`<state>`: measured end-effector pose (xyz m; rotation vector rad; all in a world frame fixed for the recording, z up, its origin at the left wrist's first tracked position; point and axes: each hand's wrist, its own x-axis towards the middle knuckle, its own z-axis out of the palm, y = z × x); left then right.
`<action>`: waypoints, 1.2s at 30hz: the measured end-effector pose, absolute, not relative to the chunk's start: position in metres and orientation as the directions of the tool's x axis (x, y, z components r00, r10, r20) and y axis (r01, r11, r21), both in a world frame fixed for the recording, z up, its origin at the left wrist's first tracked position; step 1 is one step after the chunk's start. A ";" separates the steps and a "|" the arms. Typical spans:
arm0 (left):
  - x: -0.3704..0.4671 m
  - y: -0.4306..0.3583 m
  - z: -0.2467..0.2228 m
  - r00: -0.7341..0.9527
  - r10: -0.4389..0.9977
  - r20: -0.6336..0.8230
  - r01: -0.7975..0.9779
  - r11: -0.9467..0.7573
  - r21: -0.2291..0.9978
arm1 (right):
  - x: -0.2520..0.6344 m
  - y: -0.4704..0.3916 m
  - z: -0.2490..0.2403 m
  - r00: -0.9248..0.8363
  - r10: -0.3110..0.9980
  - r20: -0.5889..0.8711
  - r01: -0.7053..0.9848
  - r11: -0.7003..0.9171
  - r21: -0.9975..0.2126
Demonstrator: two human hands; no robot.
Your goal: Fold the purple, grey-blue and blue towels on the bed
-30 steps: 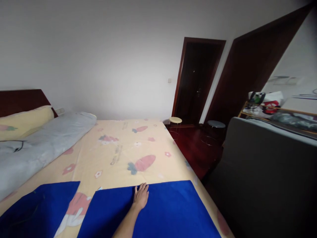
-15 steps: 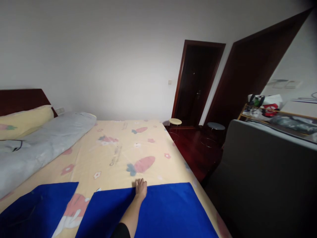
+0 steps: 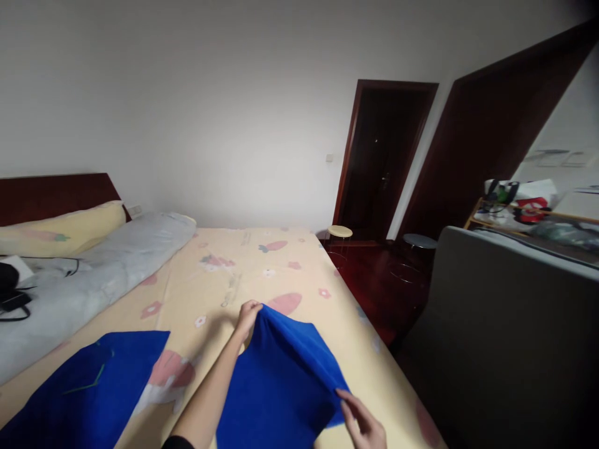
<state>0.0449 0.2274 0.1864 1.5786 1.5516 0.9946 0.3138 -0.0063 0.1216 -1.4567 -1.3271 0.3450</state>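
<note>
A blue cloth (image 3: 276, 386) hangs raised over the bed, its upper edge stretched between my two hands. My left hand (image 3: 249, 317) pinches the far left corner and holds it highest. Lower and to the right, my right hand (image 3: 361, 419) has the cloth's edge between thumb and fingers. Folds run down from the left hand's grip, and the cloth's near part leaves the frame. To the left, a second blue cloth piece (image 3: 88, 386) lies flat on the patterned bed sheet (image 3: 243, 265), with a thin green strand (image 3: 96, 377) on it.
Grey bedding (image 3: 107, 268) and a yellow pillow (image 3: 79, 231) lie at the left before the headboard (image 3: 56, 193), with a black device (image 3: 14, 296) on the bedding. A dark grey panel (image 3: 486, 349) rises at the right. Two stools (image 3: 339, 231) stand near the door (image 3: 381, 162).
The right-hand blue cloth, flat under one hand before, is now lifted and folded. My left hand has moved up and left with its corner. My right hand has come into view at its edge.
</note>
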 end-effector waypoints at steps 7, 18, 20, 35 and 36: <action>-0.044 0.172 0.283 -0.093 0.967 0.236 0.132 -0.223 0.966 | 0.333 0.075 0.250 0.383 0.847 0.369 0.190 0.319 -0.929; -0.079 0.108 0.348 -0.228 0.912 0.341 0.158 -0.311 0.937 | 0.319 0.122 0.319 0.195 0.875 0.444 0.184 0.411 -0.893; -0.082 0.104 0.350 -0.238 0.911 0.338 0.169 -0.304 0.937 | 0.318 0.121 0.321 0.182 0.878 0.443 0.175 0.414 -0.893; -0.093 0.089 0.359 -0.157 0.927 0.340 0.241 -0.298 0.924 | 0.328 0.112 0.330 0.134 0.850 0.509 0.277 0.461 -0.843; -0.095 0.091 0.358 -0.154 0.925 0.348 0.266 -0.300 0.916 | 0.328 0.112 0.330 0.123 0.849 0.513 0.293 0.463 -0.837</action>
